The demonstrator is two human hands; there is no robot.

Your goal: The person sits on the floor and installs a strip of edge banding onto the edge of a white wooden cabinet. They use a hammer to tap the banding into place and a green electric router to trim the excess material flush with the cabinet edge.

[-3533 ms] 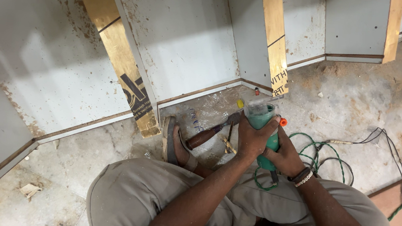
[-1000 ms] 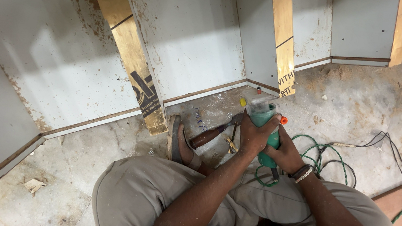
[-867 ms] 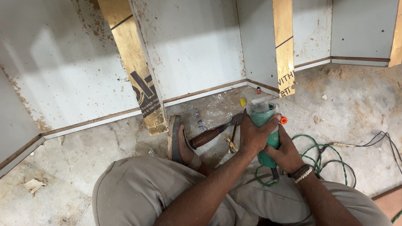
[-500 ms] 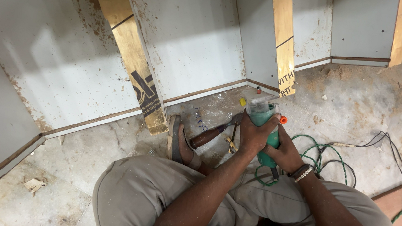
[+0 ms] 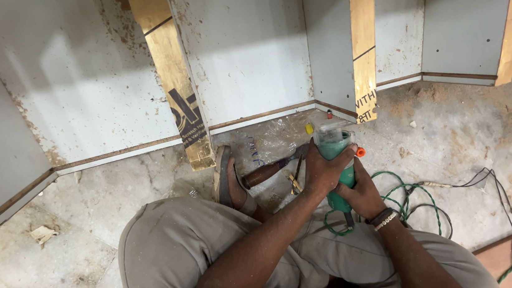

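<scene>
Seated on the dusty concrete floor point(image 5: 458, 126), knees up, facing the row of grey cabinet panels point(image 5: 240, 48) that fills the top of the frame.

Both hands closed around a green corded power tool point(image 5: 338, 149), centre-right of frame, nose pointing up toward the panel base. Left hand point(image 5: 323, 169) wraps the front of the body from the left; right hand point(image 5: 364, 195), beaded bracelet point(image 5: 384, 219) at the wrist, grips the rear, lower right of it. Orange knob point(image 5: 360, 152) shows on the tool's right side; its working end is too blurred to identify.

Handling estimate: rigid plastic housing, moderately heavy for its size, likely to twist when run, so two-hand hold on body and rear looks right. Dust could make the casing slippery.

Green cable point(image 5: 413, 197) coils on the floor right of my hands. A wooden-handled hammer point(image 5: 269, 171) lies just left of the tool, beside my sandalled foot point(image 5: 227, 182).
</scene>
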